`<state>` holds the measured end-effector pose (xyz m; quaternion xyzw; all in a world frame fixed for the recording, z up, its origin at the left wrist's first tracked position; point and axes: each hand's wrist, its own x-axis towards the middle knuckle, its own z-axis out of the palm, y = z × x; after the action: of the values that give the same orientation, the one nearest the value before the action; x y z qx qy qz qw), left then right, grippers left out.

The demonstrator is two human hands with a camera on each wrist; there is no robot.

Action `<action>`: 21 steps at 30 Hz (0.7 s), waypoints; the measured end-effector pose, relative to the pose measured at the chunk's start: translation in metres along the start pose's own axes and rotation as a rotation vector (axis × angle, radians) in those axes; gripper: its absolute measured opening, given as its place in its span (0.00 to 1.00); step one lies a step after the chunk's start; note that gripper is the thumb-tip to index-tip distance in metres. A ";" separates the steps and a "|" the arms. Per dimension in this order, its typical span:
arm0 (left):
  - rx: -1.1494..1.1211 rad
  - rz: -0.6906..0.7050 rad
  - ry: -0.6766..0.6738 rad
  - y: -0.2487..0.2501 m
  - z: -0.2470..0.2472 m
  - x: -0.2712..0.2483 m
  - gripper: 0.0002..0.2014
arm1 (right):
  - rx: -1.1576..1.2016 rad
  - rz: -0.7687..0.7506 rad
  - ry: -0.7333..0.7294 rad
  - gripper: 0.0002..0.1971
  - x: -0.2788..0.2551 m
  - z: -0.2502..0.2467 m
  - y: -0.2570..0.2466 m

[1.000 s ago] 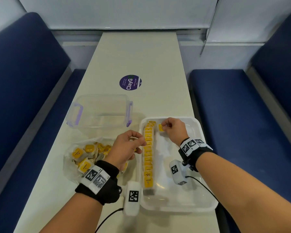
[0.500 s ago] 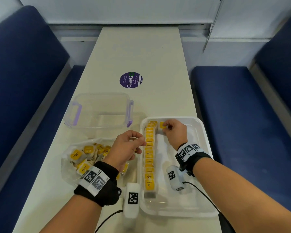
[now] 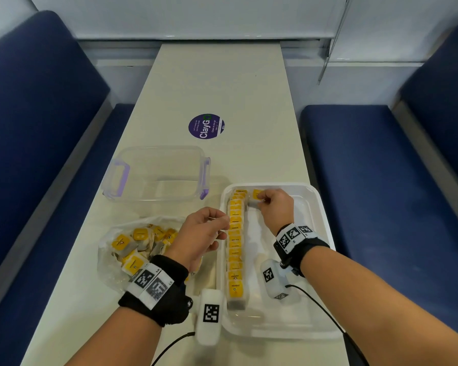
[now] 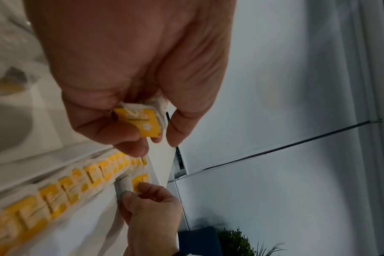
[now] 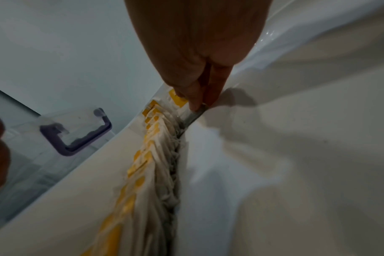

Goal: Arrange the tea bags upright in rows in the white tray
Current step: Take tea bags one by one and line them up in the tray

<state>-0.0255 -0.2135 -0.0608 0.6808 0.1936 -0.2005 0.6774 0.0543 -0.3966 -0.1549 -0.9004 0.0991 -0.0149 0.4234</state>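
Blue bench seats point(image 3: 381, 167) flank a long pale table point(image 3: 222, 83) that runs away toward a white wall. At the far left corner of the white tray point(image 3: 320, 260), the right hand point(image 3: 276, 210) pinches a tea bag with a yellow tag point(image 3: 257, 194) between thumb and fingertips, standing it upright just beside the far end of the row; the left wrist view shows the same bag point(image 4: 135, 185) pressed against the row's end, thumb on its grey pouch and a fingertip on its tag. That row of tea bags point(image 3: 235, 249) stands upright along the tray's left wall, yellow tags up, running from the far end almost to the near end. The rest of the tray floor to the right is bare white.

Left of the tray, the left hand point(image 3: 200, 236) hovers over the table with fingers curled round a second tea bag point(image 4: 140, 119), its yellow tag and string showing between thumb and forefinger. Under and left of that hand lies a clear plastic bag point(image 3: 109, 260) with a loose heap of tea bags point(image 3: 140, 244) in it. Beyond the bag sits a clear plastic container with purple latches point(image 3: 156, 175), and farther up the table a round purple sticker point(image 3: 206, 126). Both wrists wear black bands with marker tags.
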 end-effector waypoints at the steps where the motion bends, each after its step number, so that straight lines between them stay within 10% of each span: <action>1: -0.005 -0.007 -0.003 0.000 0.000 0.000 0.02 | -0.004 0.011 -0.009 0.11 0.001 0.000 -0.001; 16: -0.076 -0.054 -0.006 -0.003 0.003 0.003 0.01 | 0.024 0.064 -0.055 0.17 0.002 -0.005 -0.006; 21: -0.308 -0.126 0.018 0.004 0.005 0.003 0.15 | -0.027 -0.007 -0.032 0.09 -0.008 -0.011 -0.019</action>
<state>-0.0211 -0.2187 -0.0588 0.5573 0.2705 -0.2042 0.7580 0.0483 -0.3919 -0.1330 -0.9064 0.0894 -0.0004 0.4129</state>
